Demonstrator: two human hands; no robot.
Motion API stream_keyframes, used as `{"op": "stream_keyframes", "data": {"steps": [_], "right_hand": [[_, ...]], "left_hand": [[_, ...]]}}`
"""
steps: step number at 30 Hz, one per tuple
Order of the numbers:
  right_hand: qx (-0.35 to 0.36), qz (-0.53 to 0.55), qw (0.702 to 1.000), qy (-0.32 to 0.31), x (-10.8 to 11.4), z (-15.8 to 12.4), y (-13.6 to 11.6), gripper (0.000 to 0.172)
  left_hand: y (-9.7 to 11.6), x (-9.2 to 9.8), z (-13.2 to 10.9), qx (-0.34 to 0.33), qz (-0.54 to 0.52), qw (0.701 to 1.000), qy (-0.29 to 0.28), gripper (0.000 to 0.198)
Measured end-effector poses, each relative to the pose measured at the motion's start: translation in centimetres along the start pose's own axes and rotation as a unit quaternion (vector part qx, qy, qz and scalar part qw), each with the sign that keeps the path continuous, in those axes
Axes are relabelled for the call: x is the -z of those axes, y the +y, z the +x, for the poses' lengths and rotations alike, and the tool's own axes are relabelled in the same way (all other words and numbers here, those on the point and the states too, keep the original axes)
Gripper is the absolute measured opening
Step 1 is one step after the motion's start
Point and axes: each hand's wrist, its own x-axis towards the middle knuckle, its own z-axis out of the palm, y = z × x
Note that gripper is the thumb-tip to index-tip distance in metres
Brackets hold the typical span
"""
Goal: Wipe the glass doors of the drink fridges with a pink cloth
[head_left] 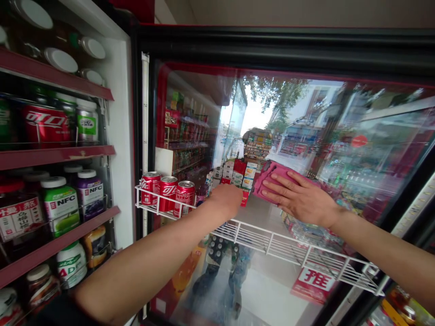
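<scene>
A folded pink cloth (272, 181) lies against the inside of the glass door (292, 117). My right hand (302, 199) presses on it, fingers stretched over the fabric. Left of the cloth, my left hand (228, 201) is closed just above the white wire rack (258, 240). Its fingertips are turned away, so whatever they hold is hidden. Red cola cans (168, 194) stand in the left end of the same rack, left of my left hand. Behind my left wrist, part of a bottle (203, 190) shows.
Fridge shelves on the left hold several bottles, including a green-labelled NFC juice bottle (60, 206) and a white bottle (71, 265). A red-and-white sign (316, 280) is on the lower door. The black door frame (272, 45) runs across the top.
</scene>
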Motion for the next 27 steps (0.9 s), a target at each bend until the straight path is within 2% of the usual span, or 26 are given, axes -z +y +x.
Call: {"op": "stream_keyframes", "data": {"steps": [3,7,12,16,19,22,24,27], "right_hand": [[-0.005,0.004,1.0,-0.006,-0.1,0.3,-0.3,0.076],[-0.011,-0.003,1.0,-0.006,-0.4,1.5,-0.9,0.078],[-0.006,0.0,1.0,0.001,-1.6,4.8,-2.3,0.077],[-0.014,0.013,1.0,0.005,-2.9,9.0,-3.6,0.076],[-0.001,0.02,1.0,0.024,-3.9,13.3,-4.7,0.073],[0.01,0.026,0.999,0.038,-4.6,17.6,-5.7,0.067],[0.01,0.014,0.999,0.031,-4.8,19.7,-6.0,0.061],[0.02,-0.008,1.0,0.015,-4.6,20.1,-5.7,0.056]], "left_hand": [[-1.8,1.0,-0.3,0.016,0.01,1.0,-0.004,0.027],[-4.0,2.5,-0.5,0.027,-0.006,0.999,0.03,0.017],[-7.5,3.2,-1.4,0.066,-0.032,0.994,0.078,0.024],[-10.1,2.1,-2.9,0.098,-0.045,0.986,0.125,0.027],[-11.0,0.9,-4.2,0.095,-0.062,0.979,0.169,0.027],[-11.0,-0.2,-5.2,0.107,-0.074,0.961,0.246,0.03],[-10.6,-1.0,-5.6,0.122,-0.078,0.941,0.306,0.039],[-9.4,-2.4,-5.3,0.102,-0.095,0.899,0.415,0.057]]}}
